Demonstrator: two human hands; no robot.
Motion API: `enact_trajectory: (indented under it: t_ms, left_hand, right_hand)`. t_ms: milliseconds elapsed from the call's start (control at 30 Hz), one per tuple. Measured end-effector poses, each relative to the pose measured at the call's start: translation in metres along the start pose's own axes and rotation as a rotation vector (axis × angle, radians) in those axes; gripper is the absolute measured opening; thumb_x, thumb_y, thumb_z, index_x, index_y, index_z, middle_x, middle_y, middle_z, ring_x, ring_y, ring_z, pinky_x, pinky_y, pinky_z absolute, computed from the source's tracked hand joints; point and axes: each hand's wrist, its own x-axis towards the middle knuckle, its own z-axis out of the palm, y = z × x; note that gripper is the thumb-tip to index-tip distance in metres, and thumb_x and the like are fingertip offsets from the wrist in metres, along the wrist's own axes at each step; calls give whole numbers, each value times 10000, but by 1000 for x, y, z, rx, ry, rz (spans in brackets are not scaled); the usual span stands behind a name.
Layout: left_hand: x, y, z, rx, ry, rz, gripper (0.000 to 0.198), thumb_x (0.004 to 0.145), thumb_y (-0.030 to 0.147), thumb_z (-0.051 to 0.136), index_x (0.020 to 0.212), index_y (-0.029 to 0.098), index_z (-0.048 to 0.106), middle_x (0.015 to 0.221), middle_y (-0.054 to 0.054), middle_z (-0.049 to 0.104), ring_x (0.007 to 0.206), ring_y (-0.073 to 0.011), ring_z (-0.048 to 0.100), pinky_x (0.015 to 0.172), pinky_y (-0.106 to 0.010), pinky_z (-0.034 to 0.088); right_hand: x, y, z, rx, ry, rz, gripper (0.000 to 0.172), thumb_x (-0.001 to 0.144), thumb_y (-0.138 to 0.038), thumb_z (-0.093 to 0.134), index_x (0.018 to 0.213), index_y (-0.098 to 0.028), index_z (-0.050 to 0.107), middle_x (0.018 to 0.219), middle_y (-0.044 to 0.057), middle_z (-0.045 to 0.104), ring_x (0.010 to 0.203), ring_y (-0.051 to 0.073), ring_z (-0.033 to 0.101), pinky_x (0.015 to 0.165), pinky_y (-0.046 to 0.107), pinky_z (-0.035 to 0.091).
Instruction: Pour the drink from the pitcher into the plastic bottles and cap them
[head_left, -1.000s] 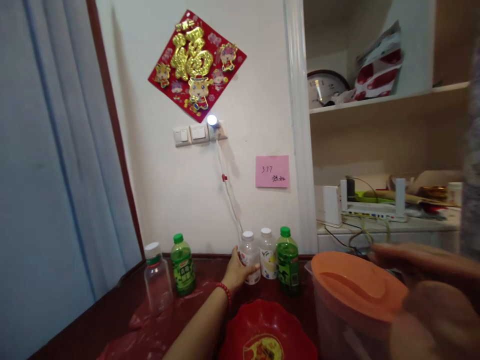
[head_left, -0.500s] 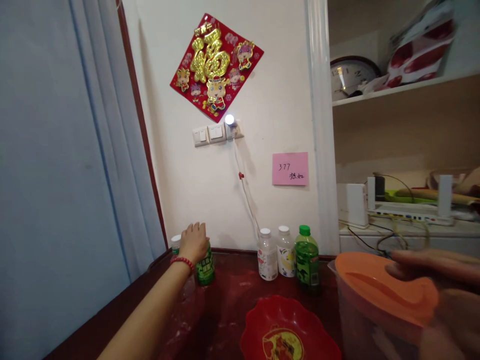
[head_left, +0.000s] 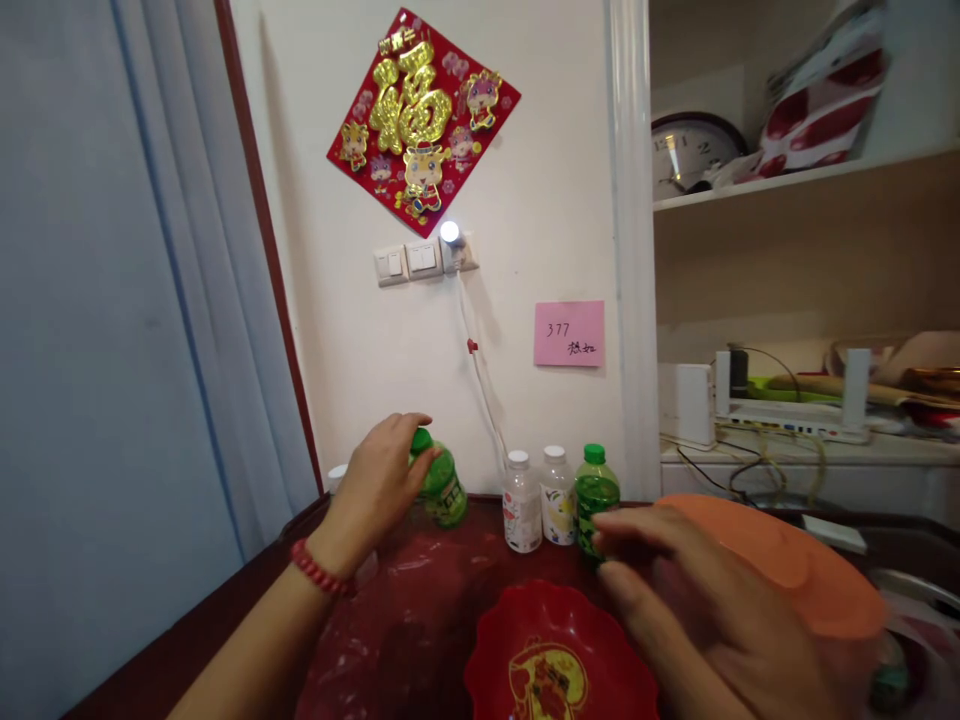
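My left hand [head_left: 379, 480], a red bead bracelet at its wrist, grips a green drink bottle [head_left: 448, 492] by its green cap. The bottle is tilted, its base towards the right. My right hand [head_left: 720, 620] is empty, thumb and fingers apart, in front of an orange pitcher lid [head_left: 795, 570]. Beyond its fingertips stands a second green bottle [head_left: 596, 490], partly covered by them. To the left of that bottle are two white-capped bottles, one with a yellow-fruit label [head_left: 558, 505] and one with a reddish print [head_left: 522, 515].
A red scalloped tray [head_left: 495, 640] lies at the front of the dark red table [head_left: 390, 610]. Behind my left hand shows a white cap [head_left: 337, 474]. A cable [head_left: 484, 390] hangs from the wall socket. A router [head_left: 795, 418] sits on the right shelf.
My left hand has moved right and tipped the green bottle, which stood upright before. My right hand has come left from the orange lid towards the other green bottle. The view shifted slightly.
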Motion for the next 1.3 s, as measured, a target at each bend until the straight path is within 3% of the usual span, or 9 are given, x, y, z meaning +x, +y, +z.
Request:
enact_trajectory:
  t_ms: [267,467,633,733,800,933,1067,1200,1300]
  left_hand:
    - [-35,76,-55,-481,24,155,276,917,357,655,1183,283,671,1035,-26,734,903,-226,696,790,-319,572]
    - [-49,84,-26,-945,-100,-53,886,763,450,840,1524,321,407,1375,-110,627,1147,-324,656,957,-437,578]
    - [-56,81,14,-1254,-381,-23,813,752,415,853,1465,285,485,1390,-94,633,1223,-355,621,1050,-485,523]
    - [-60,71,32,-1178,-260,-43,748,751,367,843,1419,297,513,1381,-97,628,1253,-365,595,1050,-505,512]
    - [-63,62,41,-964,-157,-18,677,761,281,814,1377,321,534,1371,-93,618,1252,-357,582,1059,-532,485]
    - [-68,52,49,-570,-41,121,653,778,123,716,1343,393,533,1294,-55,641,1179,-324,599,991,-530,490]
    - [-70,52,48,-473,-22,199,734,762,108,721,1386,427,502,1319,-48,638,1189,-331,593,983,-527,487]
    - [-70,51,45,-509,-76,202,736,784,115,715,1408,424,479,1332,-45,637,1199,-312,599,977,-487,509]
    - [-69,49,44,-494,-77,205,764,769,88,700,1417,420,468,1334,-41,639,1198,-311,601,975,-485,504]
  right_hand:
    - [-13,8,34,13,-469,149,793,710,-152,651,1480,-223,474,1446,137,535,1245,371,581,999,575,534]
    - [-16,9,42,213,-354,273,661,801,-296,705,1429,-233,510,1369,105,596,1248,334,577,1054,497,496]
    - [-11,20,42,317,-428,305,716,741,-181,730,1429,-265,549,1422,72,567,1329,315,512,1097,460,464]
    - [-6,22,32,189,-438,301,815,687,-151,744,1468,-235,524,1473,124,512,1299,359,526,1073,523,467]
    - [-3,18,24,159,-359,334,665,792,-230,700,1437,-236,541,1305,117,626,1000,294,676,867,441,572]
    - [2,9,15,208,-307,381,305,937,-351,589,1212,-226,632,871,7,643,684,185,608,627,298,495]
    - [3,13,17,95,-313,236,171,985,-262,513,1093,-213,637,901,21,633,780,191,612,691,312,494]
    - [1,19,18,75,-344,-6,461,944,-94,463,1352,-291,547,1265,50,576,1180,211,567,969,363,513]
    - [-3,19,18,27,-306,56,629,898,-134,555,1488,-306,419,1424,70,492,1271,257,516,1031,431,493]
